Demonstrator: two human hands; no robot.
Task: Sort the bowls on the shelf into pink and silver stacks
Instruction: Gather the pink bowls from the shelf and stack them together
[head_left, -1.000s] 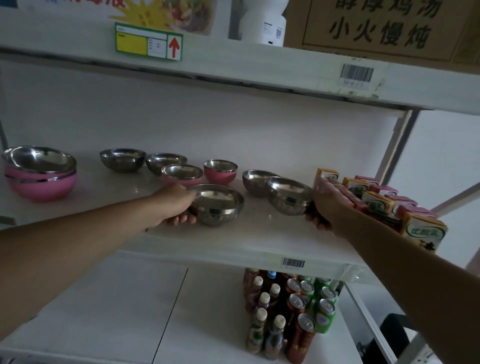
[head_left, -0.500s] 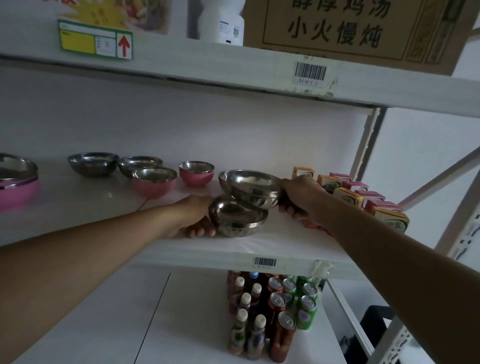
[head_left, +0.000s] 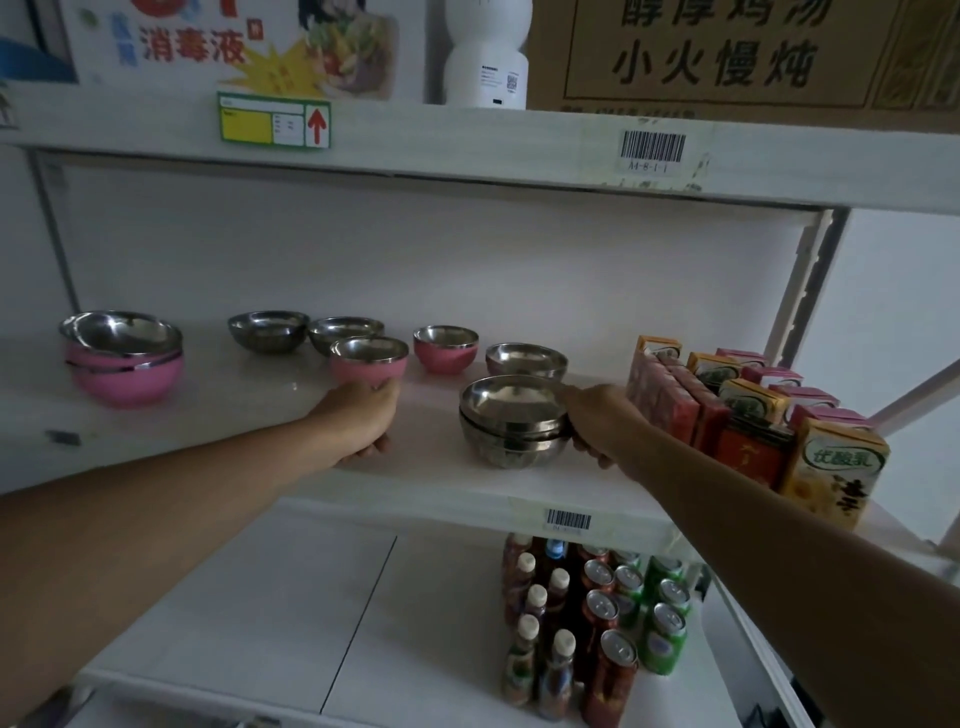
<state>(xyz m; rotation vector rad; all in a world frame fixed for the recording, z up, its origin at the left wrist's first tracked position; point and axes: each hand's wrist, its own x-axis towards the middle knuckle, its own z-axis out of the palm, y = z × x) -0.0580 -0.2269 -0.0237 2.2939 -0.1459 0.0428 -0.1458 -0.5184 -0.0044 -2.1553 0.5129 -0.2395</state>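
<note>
On the middle shelf, right of the frame's centre, a silver stack of two steel bowls stands nested, the upper one sitting inside the lower. The right hand grips the stack's right side, its fingers curled against the rims. The left hand reaches to a small pink bowl in the middle of the frame; the knuckles face the camera and the fingertips lie under or against the bowl's lower front, but the fingers are hidden, so I cannot tell whether they grip it or only touch it.

Just behind the silver stack stands a single silver bowl. Left of that is a second pink bowl, and farther left, toward the back wall, two more silver bowls stand side by side, the right one partly behind the pink bowl at the left hand. At the far left of the frame a pink stack of larger bowls stands well apart from the rest.

At the right edge of the shelf, drink cartons stand in rows, near the right forearm. Bottles and cans crowd the shelf below.
</note>
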